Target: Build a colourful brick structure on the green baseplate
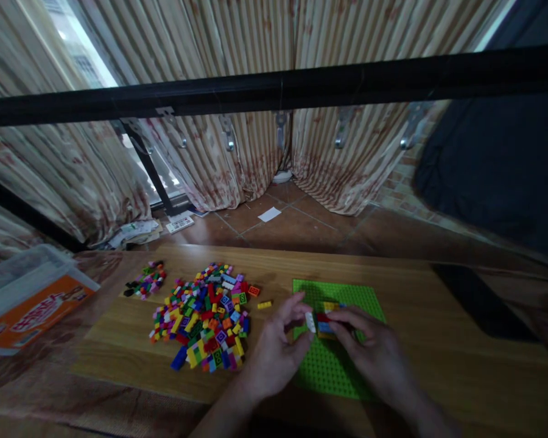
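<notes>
A white toy building brick (310, 322) is pinched upright between the thumb and fingers of my left hand (278, 347), over the left part of the green baseplate (333, 371). Just to its right is a small group of joined bricks, with a red brick (322, 317), a light blue brick (323, 327) and a yellow brick (331, 306) showing. My right hand (374, 344) is closed, its thumb and index finger gripping the right end of this group. Those fingers hide part of the bricks, and whether the group is pressed onto the baseplate cannot be made out.
A big heap of mixed bricks (205, 316) covers the left of the wooden table (128, 350), with a smaller pile (148, 280) behind it. One yellow brick (264, 305) lies apart. A clear box with an orange label (41, 310) stands far left; a black flat object (481, 301) lies right.
</notes>
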### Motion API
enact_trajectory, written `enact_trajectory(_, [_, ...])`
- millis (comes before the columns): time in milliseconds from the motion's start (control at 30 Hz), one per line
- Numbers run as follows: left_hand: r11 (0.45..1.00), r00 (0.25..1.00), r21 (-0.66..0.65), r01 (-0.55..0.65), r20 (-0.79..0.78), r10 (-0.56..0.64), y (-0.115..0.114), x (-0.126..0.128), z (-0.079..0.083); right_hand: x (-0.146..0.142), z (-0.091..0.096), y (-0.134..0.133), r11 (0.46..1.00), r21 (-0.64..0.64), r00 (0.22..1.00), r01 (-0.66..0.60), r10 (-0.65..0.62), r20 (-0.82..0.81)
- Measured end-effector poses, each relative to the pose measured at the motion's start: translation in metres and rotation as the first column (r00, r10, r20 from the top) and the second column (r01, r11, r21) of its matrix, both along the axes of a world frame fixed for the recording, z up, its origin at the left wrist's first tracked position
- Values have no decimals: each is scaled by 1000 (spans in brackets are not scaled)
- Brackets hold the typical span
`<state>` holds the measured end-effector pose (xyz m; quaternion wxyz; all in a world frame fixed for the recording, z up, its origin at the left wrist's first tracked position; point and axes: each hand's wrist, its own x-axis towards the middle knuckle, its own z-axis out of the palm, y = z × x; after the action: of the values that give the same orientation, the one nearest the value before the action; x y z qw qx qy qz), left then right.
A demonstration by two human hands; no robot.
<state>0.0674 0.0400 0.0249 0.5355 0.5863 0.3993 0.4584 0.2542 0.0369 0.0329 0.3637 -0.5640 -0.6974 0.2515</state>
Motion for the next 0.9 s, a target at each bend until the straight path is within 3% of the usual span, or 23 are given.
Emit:
enact_trajectory(233, [969, 960, -157, 192, 236, -152, 0, 6, 2, -3, 7, -3, 970, 57, 966, -234, 239, -97])
enact_trajectory(700, [926, 923, -273, 262, 352, -157, 1, 15, -3, -4, 8, -4, 963, 90, 967, -253, 255, -10])
enact_trajectory(800, [916, 930, -323, 239, 347, -120, 2, 16, -3, 6, 8, -1, 978, 66, 980, -195, 197, -18])
enact_trajectory(900, [923, 961, -372, 104, 278, 4, 8, 12, -4, 26, 6, 5, 997, 74, 998, 26, -22, -52])
